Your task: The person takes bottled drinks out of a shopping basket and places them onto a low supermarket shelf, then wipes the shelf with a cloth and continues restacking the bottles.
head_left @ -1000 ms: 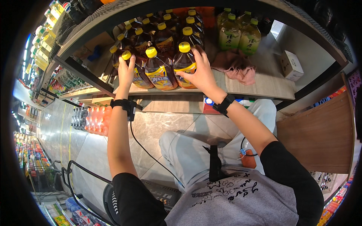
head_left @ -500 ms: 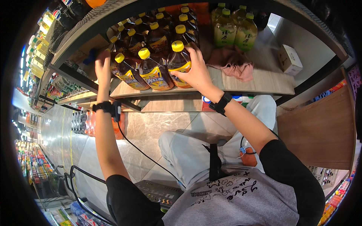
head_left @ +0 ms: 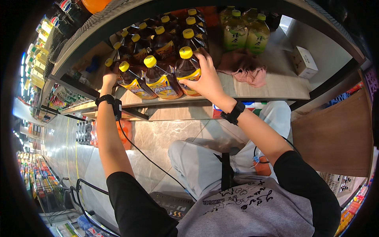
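Several brown drink bottles with yellow caps and yellow labels stand in rows on a wooden shelf (head_left: 276, 89). My right hand (head_left: 207, 77) is wrapped round the right side of the front-right bottle (head_left: 185, 65), its thumb across the label and its fingers by the shoulder. Next to that bottle stand the front middle bottle (head_left: 158, 77) and another front bottle (head_left: 132, 79). At the row's left end, my left hand (head_left: 109, 80) is against the leftmost bottle (head_left: 109, 62). Shadow and the bottle hide most of its fingers.
Right of the rows are green-labelled bottles (head_left: 256, 35), a pink cloth (head_left: 248, 73) and a small white box (head_left: 304, 62). A dark shelf edge (head_left: 205, 3) arches above. Shrink-wrapped bottles (head_left: 87, 132) stand on the floor at left. A black cable (head_left: 152, 160) hangs from my left wrist.
My left hand has moved down along the left end of the row, and the leftmost bottle's cap now shows above it. The front bottles sit slightly nearer the shelf's front edge.
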The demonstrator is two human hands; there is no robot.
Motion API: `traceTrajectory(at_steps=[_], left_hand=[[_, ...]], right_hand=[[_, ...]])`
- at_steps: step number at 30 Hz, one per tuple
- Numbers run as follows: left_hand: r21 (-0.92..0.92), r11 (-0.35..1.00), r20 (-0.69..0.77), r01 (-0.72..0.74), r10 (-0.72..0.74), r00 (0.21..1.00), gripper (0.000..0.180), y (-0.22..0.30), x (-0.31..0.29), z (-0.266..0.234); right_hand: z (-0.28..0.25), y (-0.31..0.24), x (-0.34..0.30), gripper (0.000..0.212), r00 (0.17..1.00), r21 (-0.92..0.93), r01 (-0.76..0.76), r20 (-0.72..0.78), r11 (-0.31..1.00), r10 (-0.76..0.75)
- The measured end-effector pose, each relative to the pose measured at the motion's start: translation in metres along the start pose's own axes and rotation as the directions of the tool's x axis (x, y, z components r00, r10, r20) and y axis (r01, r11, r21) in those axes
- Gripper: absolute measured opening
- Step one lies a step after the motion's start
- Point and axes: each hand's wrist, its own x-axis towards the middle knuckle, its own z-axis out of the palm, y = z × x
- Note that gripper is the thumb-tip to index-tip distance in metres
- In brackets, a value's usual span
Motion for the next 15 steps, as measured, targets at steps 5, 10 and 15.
traceTrajectory(at_steps=[5,10,15], left_hand=[[0.054,0.994,-0.122,0.097,-0.09,0.988,0.047,0.007,-0.021,-0.019],[0.117,0.982,-0.13,0.148,-0.133,0.983,0.043,0.012,-0.039,-0.031],[0.027,0.997,-0.13,0.07,-0.066,0.989,0.037,0.015,-0.047,-0.031]], right_hand=[[0.002,-0.002,-0.002,0.078,1.0,-0.02,-0.005,0.001,1.0,0.005],[0.003,-0.003,-0.006,0.078,1.0,-0.005,-0.002,0.018,1.0,0.002],[0.001,0.002,-0.005,0.079,1.0,-0.015,-0.007,0.007,1.0,0.007]])
